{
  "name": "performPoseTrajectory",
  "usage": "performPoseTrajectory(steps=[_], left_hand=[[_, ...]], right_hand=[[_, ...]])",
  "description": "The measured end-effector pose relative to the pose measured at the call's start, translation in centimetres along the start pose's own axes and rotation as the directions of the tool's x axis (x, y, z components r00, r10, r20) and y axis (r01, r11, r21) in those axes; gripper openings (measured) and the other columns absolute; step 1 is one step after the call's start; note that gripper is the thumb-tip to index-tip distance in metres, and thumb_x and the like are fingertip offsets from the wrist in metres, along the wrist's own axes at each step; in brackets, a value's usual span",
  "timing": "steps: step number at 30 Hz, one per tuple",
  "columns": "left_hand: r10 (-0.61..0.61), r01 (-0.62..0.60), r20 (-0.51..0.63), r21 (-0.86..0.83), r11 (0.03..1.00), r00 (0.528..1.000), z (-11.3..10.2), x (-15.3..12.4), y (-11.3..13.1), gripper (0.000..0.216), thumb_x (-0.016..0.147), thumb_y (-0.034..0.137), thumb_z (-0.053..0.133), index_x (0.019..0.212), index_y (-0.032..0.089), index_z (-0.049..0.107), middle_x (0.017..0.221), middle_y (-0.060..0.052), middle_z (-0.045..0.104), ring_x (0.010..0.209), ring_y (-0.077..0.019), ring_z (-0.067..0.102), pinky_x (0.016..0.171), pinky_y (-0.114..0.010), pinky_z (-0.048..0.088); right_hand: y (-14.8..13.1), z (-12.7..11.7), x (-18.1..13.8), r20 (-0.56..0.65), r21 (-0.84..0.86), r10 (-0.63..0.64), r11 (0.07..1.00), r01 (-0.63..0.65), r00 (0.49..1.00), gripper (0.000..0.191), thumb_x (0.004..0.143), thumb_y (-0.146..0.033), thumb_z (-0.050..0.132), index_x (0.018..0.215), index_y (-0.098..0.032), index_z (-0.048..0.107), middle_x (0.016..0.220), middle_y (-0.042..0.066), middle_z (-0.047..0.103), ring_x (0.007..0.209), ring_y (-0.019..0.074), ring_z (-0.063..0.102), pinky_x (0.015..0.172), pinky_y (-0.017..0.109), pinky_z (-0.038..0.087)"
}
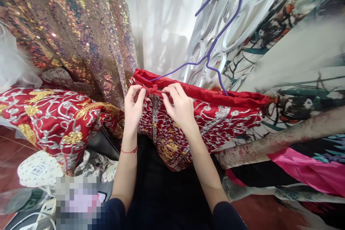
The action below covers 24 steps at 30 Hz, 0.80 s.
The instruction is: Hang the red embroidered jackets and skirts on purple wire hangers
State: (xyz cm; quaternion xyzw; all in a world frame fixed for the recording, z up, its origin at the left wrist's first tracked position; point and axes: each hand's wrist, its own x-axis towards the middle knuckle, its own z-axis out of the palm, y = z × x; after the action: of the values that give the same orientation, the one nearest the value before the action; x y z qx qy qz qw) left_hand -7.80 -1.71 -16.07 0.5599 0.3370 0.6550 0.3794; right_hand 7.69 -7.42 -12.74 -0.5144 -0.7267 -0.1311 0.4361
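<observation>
A red garment (215, 115) with silver and gold embroidery hangs on a purple hanger (212, 48) in front of me. Both hands work at a small red fastening (154, 90) on its waistband. My left hand (134, 106), with a red string bracelet on the wrist, pinches the fastening from the left. From the right, my right hand (179, 106) pinches the same spot with thumb and forefinger. The two sets of fingertips nearly touch.
A sequined gold and copper fabric (81, 32) hangs at the left. A second red embroidered piece (54, 118) lies at lower left. White curtain (164, 18) behind, printed fabric (291, 43) and a pink cloth (309, 172) at right. A power strip (44, 210) lies on the floor.
</observation>
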Motion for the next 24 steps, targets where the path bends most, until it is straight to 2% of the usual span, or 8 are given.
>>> performPoseTrajectory(steps=[5,9,13,15,17,20,24], left_hand=[[0.116,-0.111,-0.074,0.076,0.991,0.990,0.3,0.8,-0.4,0.021,0.091,0.041,0.066,0.090,0.021,0.058,0.084,0.000,0.064,0.077,-0.0092,0.063,0.070,-0.019,0.053],[0.210,-0.188,-0.156,0.145,0.971,0.965,-0.2,1.3,-0.3,0.016,0.091,0.035,0.066,0.091,0.020,0.060,0.087,0.000,0.067,0.082,-0.0090,0.066,0.079,-0.020,0.055],[0.205,-0.173,-0.188,0.173,0.970,0.961,-0.2,1.8,-0.1,0.012,0.092,0.033,0.064,0.093,0.021,0.060,0.085,0.000,0.068,0.074,-0.0098,0.069,0.070,-0.020,0.058],[0.191,-0.157,-0.184,0.185,0.970,0.964,-0.2,2.3,0.0,0.010,0.092,0.032,0.063,0.094,0.022,0.058,0.083,0.001,0.068,0.065,-0.0088,0.068,0.062,-0.020,0.058],[0.229,-0.180,-0.194,0.237,0.955,0.954,-0.2,2.8,0.0,0.008,0.093,0.030,0.061,0.094,0.022,0.058,0.081,0.002,0.068,0.059,-0.0076,0.067,0.058,-0.018,0.056],[0.298,-0.227,-0.201,0.314,0.922,0.933,-0.2,3.7,-0.2,0.006,0.094,0.028,0.060,0.093,0.022,0.059,0.080,0.002,0.068,0.058,-0.0076,0.067,0.057,-0.018,0.056],[0.328,-0.246,-0.199,0.347,0.905,0.923,-0.1,4.1,-0.7,0.007,0.095,0.028,0.057,0.094,0.022,0.060,0.079,0.002,0.067,0.058,-0.0085,0.067,0.057,-0.019,0.056]], right_hand=[[1.0,-0.1,-0.3,-0.075,-0.060,0.013,0.998,-0.017,0.997,0.018,0.102,-0.022,0.048,0.099,-0.017,0.065,0.097,0.004,0.070,0.073,0.0101,0.064,0.058,0.024,0.043],[1.1,-0.3,-0.4,-0.111,-0.133,0.011,0.991,-0.026,0.994,0.020,0.103,-0.022,0.047,0.098,-0.017,0.066,0.095,0.004,0.071,0.070,0.0104,0.062,0.058,0.025,0.043],[1.0,-0.5,-0.5,-0.137,-0.232,0.008,0.972,-0.040,0.991,0.023,0.104,-0.021,0.043,0.100,-0.016,0.065,0.095,0.006,0.070,0.066,0.0106,0.060,0.056,0.026,0.042],[1.1,-0.6,-0.6,-0.125,-0.297,-0.026,0.955,-0.013,0.992,0.025,0.103,-0.018,0.041,0.102,-0.014,0.065,0.095,0.007,0.070,0.066,0.0110,0.059,0.054,0.026,0.040],[1.3,-0.8,-0.8,-0.101,-0.365,-0.075,0.930,0.033,0.992,0.025,0.101,-0.013,0.041,0.105,-0.012,0.066,0.096,0.008,0.071,0.066,0.0115,0.059,0.054,0.027,0.040],[1.8,-1.5,-1.2,-0.058,-0.431,-0.120,0.898,0.084,0.991,0.025,0.099,-0.009,0.043,0.107,-0.012,0.066,0.097,0.007,0.072,0.067,0.0121,0.058,0.054,0.028,0.039],[2.2,-2.6,-1.7,-0.032,-0.461,-0.122,0.883,0.094,0.992,0.026,0.099,-0.009,0.042,0.108,-0.014,0.066,0.094,0.005,0.072,0.069,0.0127,0.059,0.056,0.027,0.040]])
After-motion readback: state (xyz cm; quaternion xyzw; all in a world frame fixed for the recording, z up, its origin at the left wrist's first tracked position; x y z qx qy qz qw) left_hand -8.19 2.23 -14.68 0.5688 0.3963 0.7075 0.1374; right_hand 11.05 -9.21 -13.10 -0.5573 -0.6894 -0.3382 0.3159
